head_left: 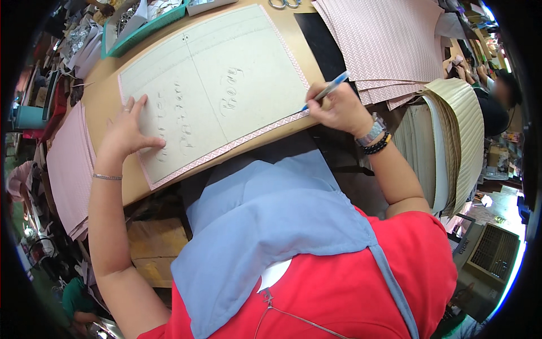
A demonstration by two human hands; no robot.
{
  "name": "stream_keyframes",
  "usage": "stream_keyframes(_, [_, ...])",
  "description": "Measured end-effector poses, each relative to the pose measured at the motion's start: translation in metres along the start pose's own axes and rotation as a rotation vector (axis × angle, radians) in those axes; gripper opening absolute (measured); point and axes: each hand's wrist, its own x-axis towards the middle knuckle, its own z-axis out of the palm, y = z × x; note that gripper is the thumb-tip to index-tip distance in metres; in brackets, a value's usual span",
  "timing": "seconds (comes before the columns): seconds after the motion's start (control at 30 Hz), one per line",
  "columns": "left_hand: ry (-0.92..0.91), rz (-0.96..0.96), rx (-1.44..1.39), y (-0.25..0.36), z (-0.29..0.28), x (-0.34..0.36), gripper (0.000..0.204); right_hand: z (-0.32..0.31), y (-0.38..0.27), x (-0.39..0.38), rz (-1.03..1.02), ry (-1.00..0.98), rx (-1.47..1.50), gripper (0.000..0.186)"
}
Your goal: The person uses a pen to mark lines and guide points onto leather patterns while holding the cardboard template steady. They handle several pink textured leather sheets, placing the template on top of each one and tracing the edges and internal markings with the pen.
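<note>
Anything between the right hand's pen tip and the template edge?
Nothing visible: the right hand has the pen tip at the template's near edge, by the pink border. The left hand presses farther left, out of the way.

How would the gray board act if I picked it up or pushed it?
The gray board would probably stay fairly stiff, since it lies flat with neat edges. It's likely light for its size, because it looks thin. Pushed, it might slide: the left hand is spread on it, perhaps to steady it.

Head-worn fisheye view (fairly near), downward onto both hands (125,131) (343,112)
</note>
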Motion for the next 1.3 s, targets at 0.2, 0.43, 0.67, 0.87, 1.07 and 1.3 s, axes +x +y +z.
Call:
stream_keyframes(0.2, [0.143,0.142,-0.312,-0.04,0.042,0.003,0.134,0.001,0.01,0.01,0.136,0.122,0.462,0.018])
stream_keyframes(0.43, [0.5,-0.144,-0.448,0.003,0.078,-0.014,0.099,0.043,0.014,0.02,0.019,0.213,-0.288,0.033])
stream_keyframes(0.67, [0.475,0.149,-1.827,-0.034,0.069,-0.023,0.065,0.034,0.021,0.039,0.067,0.333,-0.056,0.021])
stream_keyframes(0.87, [0.277,0.12,-2.547,-0.07,0.12,-0.041,0.055,0.041,0.016,0.048,0.016,0.527,-0.343,0.025])
stream_keyframes(1.07, [0.305,0.451,-2.69,-0.087,0.125,-0.033,0.054,0.046,0.012,0.063,0.213,0.364,-0.081,0.019])
stream_keyframes(1.3, [0.203,0.491,-2.719,-0.083,0.134,-0.041,0.054,-0.137,0.021,0.081,-0.053,0.663,-0.451,0.008])
